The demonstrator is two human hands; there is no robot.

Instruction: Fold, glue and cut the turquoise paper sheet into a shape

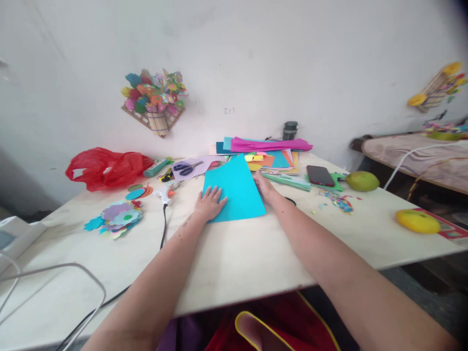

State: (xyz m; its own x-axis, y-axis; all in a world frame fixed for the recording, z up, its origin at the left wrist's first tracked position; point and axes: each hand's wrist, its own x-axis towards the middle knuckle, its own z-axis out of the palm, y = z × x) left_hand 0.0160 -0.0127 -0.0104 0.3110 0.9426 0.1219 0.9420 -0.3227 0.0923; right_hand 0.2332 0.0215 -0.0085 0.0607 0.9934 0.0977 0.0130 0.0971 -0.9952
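A bright blue sheet of paper [236, 190] lies on the table in front of me, its far edge cut unevenly. My left hand [211, 202] rests flat on its near left part, fingers spread. Along the sheet's right edge is my right hand [263, 189], its fingers stretched forward and partly turned from view; whether they touch the edge I cannot tell. To the left of the sheet are a white glue gun [165, 197], dark-handled scissors [187, 167] and stacked paper flowers [122, 216].
Coloured paper [270, 145] is piled at the back. A phone [320, 176], a green mango [361, 181], a yellow mango [418, 221] and paper scraps [338, 201] lie to the right. A red plastic bag [106, 168] sits back left; cables [84, 270] cross the near left.
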